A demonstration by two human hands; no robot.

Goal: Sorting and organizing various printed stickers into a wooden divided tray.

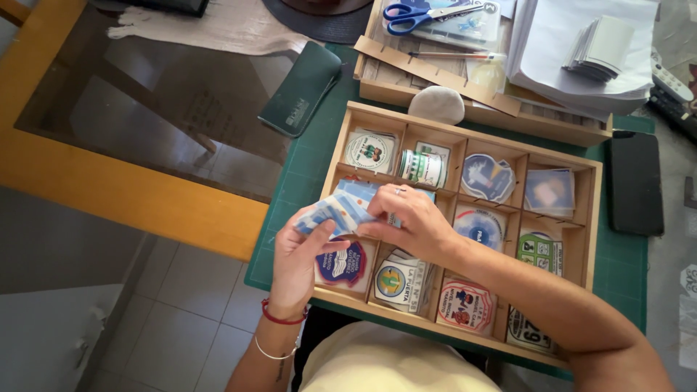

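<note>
Your left hand (301, 254), a red band and a thin bangle at its wrist, is curled around a fanned stack of blue-and-white stickers (335, 210), thumb pressed across the top. Your right hand (410, 221), a ring on one finger, comes in from the right and pinches the upper edge of the same stack between thumb and fingertips. The stack is held just above the left columns of a shallow wooden sorting tray (592, 218) resting on a green cutting mat (624, 268).

Below your hands, the tray's near row holds a dark blue shield-shaped sticker (341, 265), a pile with a round yellow-and-blue emblem (392, 279) and a pink round one (465, 305). Further back, other compartments carry a round white sticker (369, 151) and a blue cloud-shaped one (486, 178) (each cell has its own design).

Beyond the tray sit a pale rounded stone (435, 105), a second wooden tray (435, 91) with blue-handled scissors (410, 16), and a heap of white paper (581, 54). A dark green case (301, 87) lies on the glass tabletop (145, 109) at left; a black phone (635, 181) lies at right.
</note>
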